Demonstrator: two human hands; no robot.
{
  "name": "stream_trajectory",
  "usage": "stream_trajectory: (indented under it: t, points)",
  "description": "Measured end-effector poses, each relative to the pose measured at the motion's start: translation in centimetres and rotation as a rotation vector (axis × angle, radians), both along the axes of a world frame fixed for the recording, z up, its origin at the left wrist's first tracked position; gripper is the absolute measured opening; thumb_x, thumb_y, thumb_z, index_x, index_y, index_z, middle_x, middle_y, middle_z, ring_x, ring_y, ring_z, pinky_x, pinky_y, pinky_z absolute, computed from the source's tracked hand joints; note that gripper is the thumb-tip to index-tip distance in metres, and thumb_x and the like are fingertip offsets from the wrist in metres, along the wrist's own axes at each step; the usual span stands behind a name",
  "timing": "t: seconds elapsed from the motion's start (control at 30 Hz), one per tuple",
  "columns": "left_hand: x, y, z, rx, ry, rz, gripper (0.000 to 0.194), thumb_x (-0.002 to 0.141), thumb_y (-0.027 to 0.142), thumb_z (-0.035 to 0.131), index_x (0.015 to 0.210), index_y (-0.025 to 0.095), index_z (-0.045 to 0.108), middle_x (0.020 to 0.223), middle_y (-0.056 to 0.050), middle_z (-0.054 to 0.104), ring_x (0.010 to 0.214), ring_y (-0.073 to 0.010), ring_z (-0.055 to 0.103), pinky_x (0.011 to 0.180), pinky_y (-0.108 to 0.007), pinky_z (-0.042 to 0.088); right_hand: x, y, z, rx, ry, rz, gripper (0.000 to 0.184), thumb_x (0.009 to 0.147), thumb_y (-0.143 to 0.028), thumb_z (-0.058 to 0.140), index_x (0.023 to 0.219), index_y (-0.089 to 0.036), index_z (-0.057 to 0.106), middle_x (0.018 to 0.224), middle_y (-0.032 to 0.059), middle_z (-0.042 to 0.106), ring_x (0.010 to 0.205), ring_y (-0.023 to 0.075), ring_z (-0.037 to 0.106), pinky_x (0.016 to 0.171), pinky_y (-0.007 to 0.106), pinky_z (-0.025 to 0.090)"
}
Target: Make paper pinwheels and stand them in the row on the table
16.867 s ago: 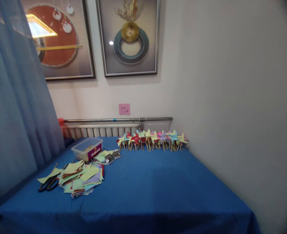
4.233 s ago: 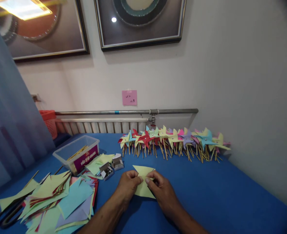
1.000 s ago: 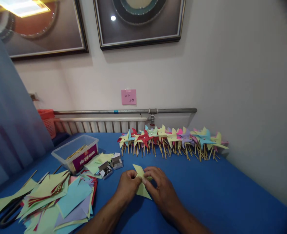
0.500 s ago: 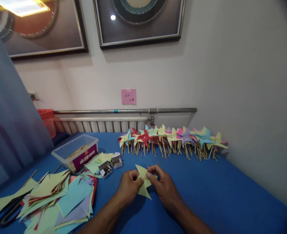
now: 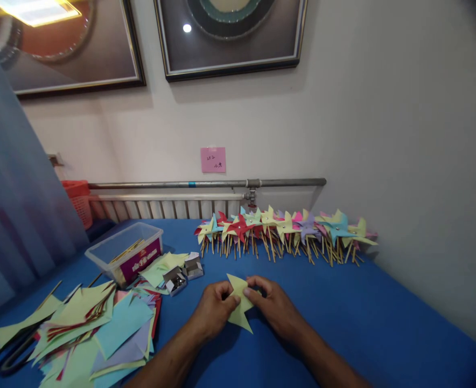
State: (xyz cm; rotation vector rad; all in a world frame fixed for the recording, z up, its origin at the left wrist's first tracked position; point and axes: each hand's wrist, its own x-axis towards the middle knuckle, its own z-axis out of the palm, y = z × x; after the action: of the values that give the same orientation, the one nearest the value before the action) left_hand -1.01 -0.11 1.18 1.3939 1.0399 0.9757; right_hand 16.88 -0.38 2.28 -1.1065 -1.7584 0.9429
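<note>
Above the blue cloth, both hands hold one pale yellow paper pinwheel (image 5: pixel 241 307) with folded-in blades and pointed tips. My left hand (image 5: pixel 214 308) pinches it at the left near the middle, thumb on top. From the right, my right hand (image 5: pixel 271 303) pinches it between thumb and forefinger. The fingers partly hide its centre, and no stick shows on it. Left of my left hand stand two small open boxes, one box (image 5: pixel 175 281) with small metal pieces inside and another box (image 5: pixel 193 266) behind it.
A row of finished pinwheels (image 5: pixel 284 229) on sticks lies along the back. At the left are a clear plastic tub (image 5: pixel 96 256) with sticks, a pile of coloured paper squares (image 5: pixel 125 326) and black-handled scissors (image 5: pixel 14 350). A blue curtain (image 5: pixel 15 188) hangs at the left.
Over the last seconds the pale yellow paper has gone from a flatter sheet to a pinwheel shape with folded blades. My right fingers, raised a second ago, now pinch near its centre.
</note>
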Motion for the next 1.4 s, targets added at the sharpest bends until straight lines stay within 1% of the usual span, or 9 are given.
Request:
stream_trajectory:
  t: [0.07,0.13,0.23,0.3,0.43,0.67,0.87,1.1,1.4]
  points:
    - [-0.1,0.2,-0.2,-0.003,0.005,0.015,0.033,0.07,0.045,0.069,0.064,0.019,0.049,0.055,0.006,0.044,0.05,-0.0077,0.034,0.05,-0.024,0.026,0.1,0.0,0.1,-0.006,0.013,0.031,0.034,0.093,-0.047,0.05,0.083,-0.02,0.067,0.081,0.0027,0.065,0.079,0.02,0.059,0.074,0.031,0.044]
    - [-0.1,0.4,-0.4,-0.012,0.004,0.025,0.034,0.069,0.045,0.07,0.063,0.02,0.048,0.054,0.007,0.043,0.049,-0.0074,0.033,0.05,-0.024,0.025,0.1,0.0,0.1,0.01,0.01,0.035,0.036,0.094,-0.047,0.049,0.081,-0.02,0.067,0.082,0.0034,0.066,0.083,0.0214,0.06,0.078,0.032,0.044]
    - [-0.2,0.4,-0.3,-0.024,-0.01,0.015,0.036,0.068,0.046,0.071,0.063,0.02,0.048,0.054,0.007,0.043,0.048,-0.007,0.033,0.049,-0.024,0.024,0.1,-0.1,0.1,0.034,-0.014,0.013,0.024,0.089,-0.041,0.058,0.083,-0.021,0.07,0.088,0.0043,0.071,0.094,0.0243,0.063,0.087,0.035,0.044]
    - [-0.1,0.3,-0.1,-0.033,-0.012,0.01,0.036,0.068,0.046,0.072,0.063,0.019,0.048,0.053,0.007,0.043,0.047,-0.0066,0.032,0.049,-0.024,0.023,0.0,-0.2,0.2,0.042,-0.03,-0.014,0.017,0.085,-0.036,0.062,0.083,-0.022,0.072,0.089,0.004,0.072,0.096,0.0249,0.063,0.089,0.035,0.043]
    - [0.0,0.0,0.1,-0.06,-0.043,-0.002,0.035,0.066,0.043,0.073,0.062,0.019,0.049,0.052,0.007,0.044,0.047,-0.0063,0.033,0.049,-0.023,0.023,-0.2,-0.5,0.4,0.015,-0.029,-0.052,0.014,0.081,-0.034,0.065,0.077,-0.022,0.071,0.081,0.0023,0.071,0.086,0.0231,0.063,0.08,0.033,0.044]
    - [0.1,0.1,-0.2,-0.1,-0.077,-0.004,0.037,0.063,0.044,0.078,0.062,0.018,0.051,0.052,0.005,0.049,0.046,-0.0063,0.036,0.049,-0.023,0.024,-0.3,-0.6,0.6,-0.057,-0.004,-0.031,0.014,0.08,-0.031,0.065,0.073,-0.02,0.068,0.071,-0.0007,0.065,0.072,0.0174,0.058,0.068,0.028,0.041]
    - [0.2,0.1,0.1,-0.133,-0.114,-0.011,0.043,0.057,0.048,0.082,0.061,0.017,0.052,0.053,0.005,0.051,0.046,-0.0066,0.038,0.05,-0.023,0.027,-0.6,-0.3,0.1,-0.074,0.067,-0.04,0.008,0.079,-0.026,0.063,0.079,-0.018,0.066,0.072,-0.0008,0.064,0.07,0.0161,0.056,0.068,0.028,0.043]
    - [0.0,0.0,0.0,-0.152,-0.125,-0.007,0.046,0.057,0.051,0.084,0.063,0.015,0.055,0.053,0.004,0.052,0.047,-0.0069,0.039,0.05,-0.023,0.026,-1.0,0.0,-0.8,-0.095,0.134,-0.064,0.011,0.08,-0.028,0.064,0.085,-0.018,0.066,0.073,-0.0008,0.065,0.068,0.0147,0.058,0.065,0.027,0.045]
    - [0.0,0.1,0.0,-0.164,-0.127,-0.003,0.053,0.054,0.057,0.086,0.061,0.016,0.053,0.052,0.004,0.051,0.047,-0.0063,0.038,0.051,-0.023,0.025,-1.5,-0.3,-0.5,-0.076,0.097,-0.146,0.012,0.077,-0.029,0.063,0.085,-0.02,0.065,0.078,0.0001,0.067,0.069,0.0157,0.059,0.064,0.027,0.043]
